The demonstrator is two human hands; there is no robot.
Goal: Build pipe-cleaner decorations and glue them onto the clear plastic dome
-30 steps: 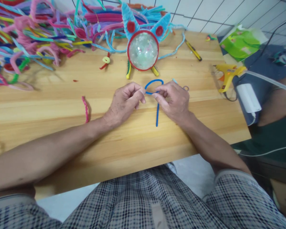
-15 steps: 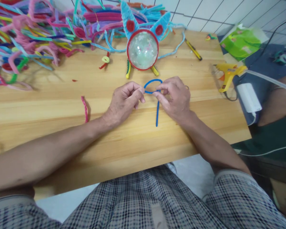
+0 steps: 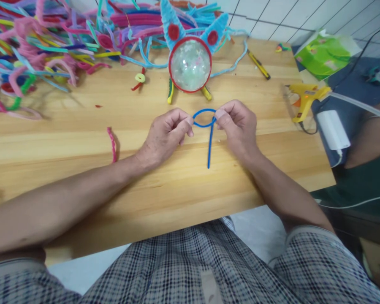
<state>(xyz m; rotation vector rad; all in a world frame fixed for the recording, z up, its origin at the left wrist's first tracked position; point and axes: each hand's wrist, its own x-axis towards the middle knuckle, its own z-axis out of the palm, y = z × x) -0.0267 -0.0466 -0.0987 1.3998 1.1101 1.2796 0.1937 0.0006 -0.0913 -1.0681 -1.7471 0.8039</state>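
A blue pipe cleaner (image 3: 210,145) is bent into an oval loop, with one straight tail hanging toward me. My left hand (image 3: 167,133) pinches the loop's left end between thumb and fingers. At the loop's right end, near where the tail crosses, my right hand (image 3: 239,126) is closed in a pinch. Just beyond the hands sits a clear ball with a red rim (image 3: 190,63), topped by two blue fuzzy ears (image 3: 172,25) with red centres. Yellow-and-green handles (image 3: 170,92) poke out from under it.
Piled pipe cleaners (image 3: 28,46) of many colours cover the back left. A pink twisted piece (image 3: 112,144) lies by my left forearm. A yellow utility knife (image 3: 259,64), a yellow glue gun (image 3: 307,99), a white box-shaped device (image 3: 332,128) and a green packet (image 3: 324,55) are at right. Someone's arm (image 3: 369,135) shows at the right edge.
My right hand has shifted slightly right and regripped at the loop's end. The loop is now a flatter, wider oval; my left hand has hardly moved.
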